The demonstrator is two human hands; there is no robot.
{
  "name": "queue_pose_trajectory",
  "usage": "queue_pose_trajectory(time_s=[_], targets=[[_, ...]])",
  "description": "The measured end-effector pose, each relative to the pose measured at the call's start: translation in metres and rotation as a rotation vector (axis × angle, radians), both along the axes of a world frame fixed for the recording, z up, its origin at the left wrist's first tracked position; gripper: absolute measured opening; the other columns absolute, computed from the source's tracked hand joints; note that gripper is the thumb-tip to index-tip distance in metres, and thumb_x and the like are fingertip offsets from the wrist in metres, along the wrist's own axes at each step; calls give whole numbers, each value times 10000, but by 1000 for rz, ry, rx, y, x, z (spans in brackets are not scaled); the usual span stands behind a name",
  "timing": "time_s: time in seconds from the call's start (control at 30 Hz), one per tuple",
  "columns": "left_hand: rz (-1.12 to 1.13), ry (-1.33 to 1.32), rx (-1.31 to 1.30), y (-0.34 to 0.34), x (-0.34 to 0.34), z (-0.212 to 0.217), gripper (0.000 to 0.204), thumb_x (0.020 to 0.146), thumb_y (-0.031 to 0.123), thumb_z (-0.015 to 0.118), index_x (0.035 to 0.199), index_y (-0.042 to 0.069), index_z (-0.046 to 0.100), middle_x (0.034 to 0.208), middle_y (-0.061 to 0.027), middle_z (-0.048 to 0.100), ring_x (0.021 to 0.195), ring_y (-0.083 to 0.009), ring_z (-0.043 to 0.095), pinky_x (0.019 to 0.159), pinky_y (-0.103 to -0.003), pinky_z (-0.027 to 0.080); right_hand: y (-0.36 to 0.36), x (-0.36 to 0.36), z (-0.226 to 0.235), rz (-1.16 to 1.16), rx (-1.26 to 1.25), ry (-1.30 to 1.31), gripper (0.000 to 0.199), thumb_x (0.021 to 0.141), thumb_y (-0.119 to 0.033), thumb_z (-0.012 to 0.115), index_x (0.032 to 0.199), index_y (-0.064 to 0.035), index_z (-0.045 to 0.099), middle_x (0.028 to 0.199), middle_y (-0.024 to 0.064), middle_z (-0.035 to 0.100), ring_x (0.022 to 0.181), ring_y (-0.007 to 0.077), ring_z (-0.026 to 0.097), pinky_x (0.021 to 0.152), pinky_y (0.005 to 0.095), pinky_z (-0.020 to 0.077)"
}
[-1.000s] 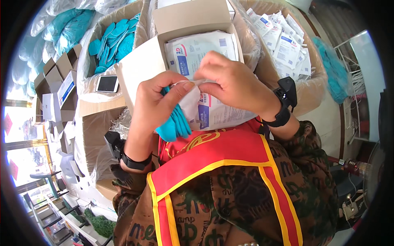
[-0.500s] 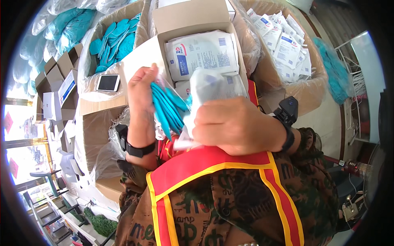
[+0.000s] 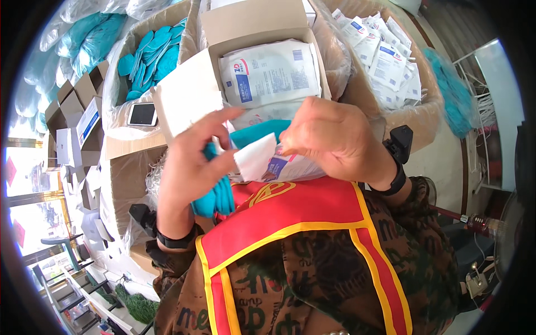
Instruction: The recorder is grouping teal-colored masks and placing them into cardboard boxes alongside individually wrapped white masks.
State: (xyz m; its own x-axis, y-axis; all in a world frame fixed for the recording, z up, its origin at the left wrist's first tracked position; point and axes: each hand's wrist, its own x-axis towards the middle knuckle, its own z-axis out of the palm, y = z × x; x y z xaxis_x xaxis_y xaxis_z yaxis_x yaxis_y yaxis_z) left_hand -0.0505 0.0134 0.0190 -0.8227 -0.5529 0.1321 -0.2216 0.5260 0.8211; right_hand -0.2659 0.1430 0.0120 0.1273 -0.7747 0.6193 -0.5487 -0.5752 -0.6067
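My left hand [image 3: 192,159] has its thumb and index finger spread beside a white flap. Its other fingers hold a stack of teal folded face masks [image 3: 215,198], which hangs below the palm and is partly hidden. My right hand [image 3: 335,134] pinches the edge of a white printed pouch [image 3: 290,167] in front of my chest. Another teal face mask [image 3: 259,133] lies across the pouch's top, between the two hands; how far it sits inside I cannot tell. Just beyond, an open carton [image 3: 215,67] contains flat white printed packs [image 3: 273,72].
Left of the carton, a plastic-lined box [image 3: 114,84] holds loose teal masks, with a phone [image 3: 142,114] on its near edge. At right, a lined box [image 3: 416,123] is heaped with white pouches [image 3: 388,64]. Small cartons [image 3: 84,120] are stacked at far left.
My left hand has turned and lowered with the mask stack, its thumb and index finger spreading. My right hand has shifted right, and the white pouch now lies lower, against my chest.
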Motion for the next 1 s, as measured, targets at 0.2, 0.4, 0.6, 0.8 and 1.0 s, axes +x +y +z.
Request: queue_pose_trajectory(time_s=[0.2,0.4,0.6,0.8,1.0], targets=[[198,112,224,-7,2,-20,87,830,48,684,904,1,683,726,-14,617,649,-78,532,583,-232,416,7,-49,6,-155,54,-118,30,842,-45,644,849,-60,619,774,16,572,694,141,573,636,268,470],[406,419,444,-37,28,-16,145,851,139,722,922,24,670,713,41,586,588,-33,458,541,-187,345,63,-213,-25,-635,81,-729,81,888,-103,660,877,-26,640,807,6,647,705,69,574,654,215,468],[372,276,335,-33,22,-10,176,826,159,755,917,27,682,716,37,592,601,-36,458,547,-186,341,69,-349,-70,-925,173,-782,178,910,-136,634,1033,-8,630,905,38,656,798,92,594,734,237,477],[406,229,358,-29,6,-7,155,826,134,742,915,19,690,718,46,580,625,-28,448,574,-192,328,48,-362,-95,-1148,258,-492,481,905,-222,645,1299,25,523,1146,117,625,1036,176,582,879,298,459],[314,224,374,-26,-20,-5,137,840,83,713,942,-8,698,810,13,643,727,-42,524,653,-194,395,-7,-179,-26,-491,222,-377,459,984,-374,527,1298,-39,545,1196,91,623,1079,130,571,934,258,419]])
